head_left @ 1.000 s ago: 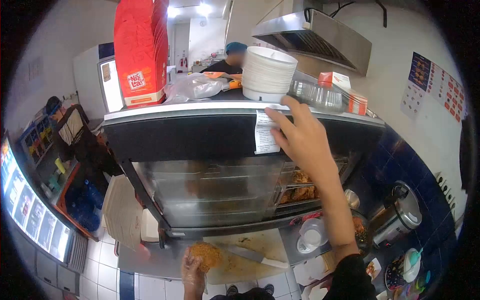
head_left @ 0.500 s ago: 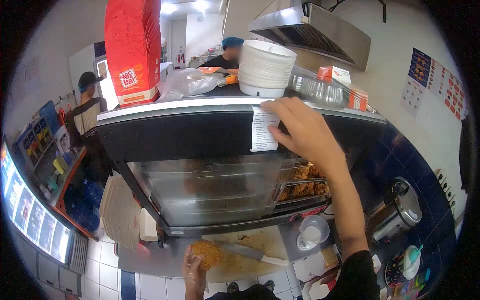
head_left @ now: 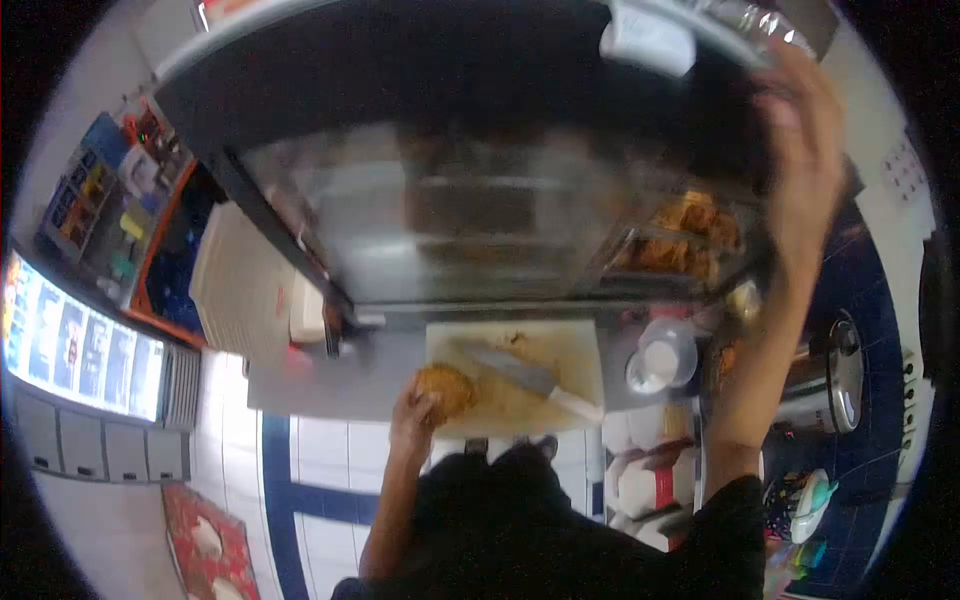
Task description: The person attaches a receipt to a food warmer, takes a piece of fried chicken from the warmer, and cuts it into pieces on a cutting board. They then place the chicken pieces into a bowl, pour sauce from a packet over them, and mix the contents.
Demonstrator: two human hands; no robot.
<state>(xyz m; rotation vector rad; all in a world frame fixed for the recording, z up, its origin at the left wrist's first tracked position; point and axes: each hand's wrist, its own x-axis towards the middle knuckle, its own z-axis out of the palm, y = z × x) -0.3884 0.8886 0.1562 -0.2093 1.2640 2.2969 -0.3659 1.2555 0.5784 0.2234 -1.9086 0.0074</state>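
A golden breaded fried chicken piece (head_left: 445, 393) is held in my left hand (head_left: 413, 408), at the left side of a stained cutting board (head_left: 575, 345). On that board lies a knife (head_left: 520, 372), its white handle pointing right. My right hand (head_left: 805, 115) is raised at the upper right edge of the food warmer, beside clear plastic containers (head_left: 765, 22). Motion blurs it, but its fingers look stretched out and I see nothing held. To its left, a white paper receipt (head_left: 650, 42) hangs on the warmer's dark top edge.
Behind its glass, the warmer (head_left: 400, 215) holds more fried chicken (head_left: 690, 240). Stacked boxes (head_left: 240, 285) stand left of the counter. A clear plastic cup (head_left: 668, 355) sits right of the board, near open cartons (head_left: 655, 480) and a steel bin (head_left: 835, 375).
The view has tilted downward. My right hand has left the receipt and moved right along the warmer's top edge. My left hand still holds the chicken by the board.
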